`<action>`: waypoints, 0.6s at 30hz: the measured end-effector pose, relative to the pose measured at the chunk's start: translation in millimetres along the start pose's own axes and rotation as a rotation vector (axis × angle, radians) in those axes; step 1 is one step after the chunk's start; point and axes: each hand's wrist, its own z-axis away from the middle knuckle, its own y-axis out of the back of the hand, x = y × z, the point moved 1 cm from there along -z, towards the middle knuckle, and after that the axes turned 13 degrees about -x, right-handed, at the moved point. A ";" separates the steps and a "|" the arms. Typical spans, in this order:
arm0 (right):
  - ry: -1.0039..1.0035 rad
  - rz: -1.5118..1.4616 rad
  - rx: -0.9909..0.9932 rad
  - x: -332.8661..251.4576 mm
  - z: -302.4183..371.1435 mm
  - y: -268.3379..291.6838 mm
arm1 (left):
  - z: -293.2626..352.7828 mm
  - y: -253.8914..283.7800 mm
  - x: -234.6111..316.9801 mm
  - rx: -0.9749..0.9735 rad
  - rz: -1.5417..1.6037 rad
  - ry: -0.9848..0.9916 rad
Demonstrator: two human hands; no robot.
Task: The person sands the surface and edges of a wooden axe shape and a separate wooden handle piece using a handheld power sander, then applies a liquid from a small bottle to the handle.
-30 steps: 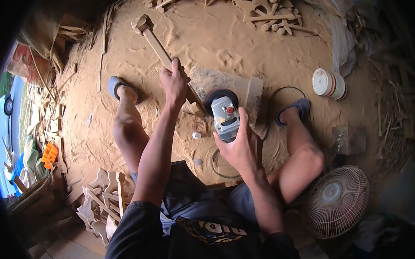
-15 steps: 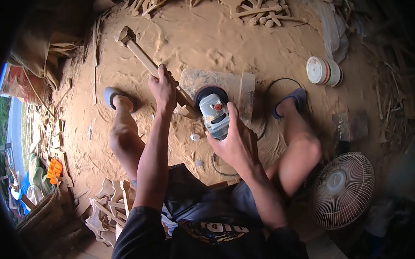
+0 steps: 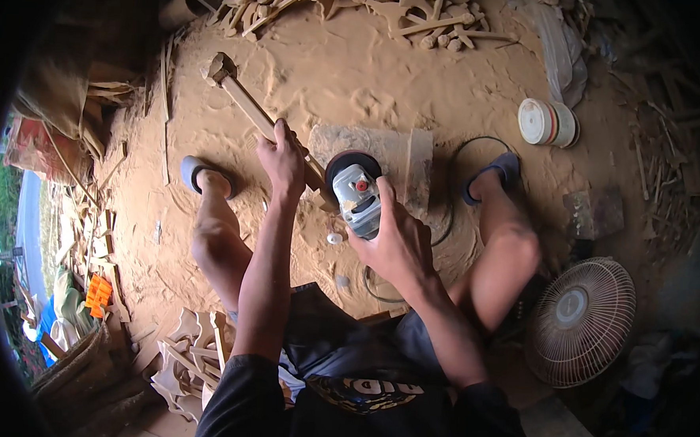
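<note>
My left hand (image 3: 282,159) is closed around the middle of a long wooden piece (image 3: 247,105) with a faceted block at its far end. The piece slants down toward the centre, where its near end meets or lies just beside the dark round disc of a power sander (image 3: 356,193). My right hand (image 3: 396,238) grips the sander's body, the fingers partly hidden behind it. Under the disc lies a dusty flat slab (image 3: 404,162). Whether disc and wood touch, I cannot tell for sure.
Sawdust covers the floor (image 3: 326,67). A heap of cut wooden parts (image 3: 412,16) lies at the far side, more parts (image 3: 188,360) at lower left. A white bucket (image 3: 546,123), a fan (image 3: 582,318) and a looping cable (image 3: 451,200) are on the right.
The wooden piece appears slightly rolled in my left hand, its end block showing a lighter face. The whole view has shifted a little; the sander stays beside the wood.
</note>
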 end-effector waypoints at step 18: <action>0.011 -0.031 -0.047 5.2 -0.4 4.6 | 4.0 0.5 -1.1 0.020 -0.060 -0.015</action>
